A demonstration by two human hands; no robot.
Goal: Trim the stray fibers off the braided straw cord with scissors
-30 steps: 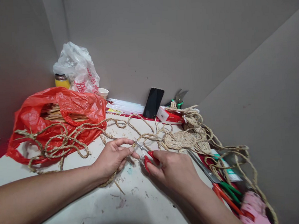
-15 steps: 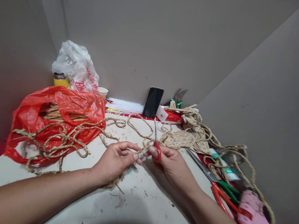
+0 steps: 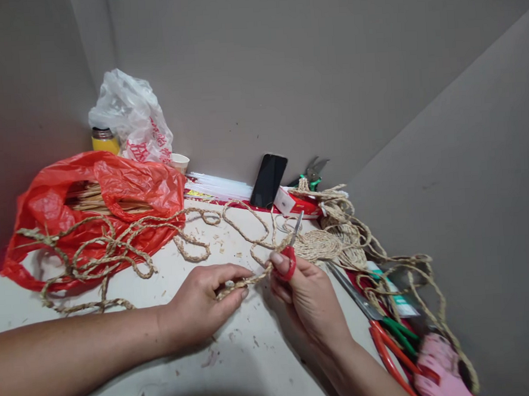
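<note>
A braided straw rope (image 3: 257, 279) runs between my two hands over the white table. My left hand (image 3: 203, 300) is closed on it, pinching it between thumb and fingers. My right hand (image 3: 313, 296) has small red-handled scissors (image 3: 287, 265) hooked on its fingers, blades pointing up and away. The right thumb and forefinger also grip the rope. Beyond the hands, more of the rope curls across the table. A flat coil of woven straw cord (image 3: 319, 245) lies just past my right hand.
A red plastic bag (image 3: 149, 184) of dry stalks is at left, with loose braid over it. At the back stand a white bag (image 3: 129, 110), a paper cup (image 3: 180, 162) and a phone (image 3: 269, 180). Large shears (image 3: 383, 334) and pruners (image 3: 315, 170) lie to the right.
My hands have moved slightly apart, with more rope showing between them. The scissors have tilted to the right, and the right thumb has come down on the rope.
</note>
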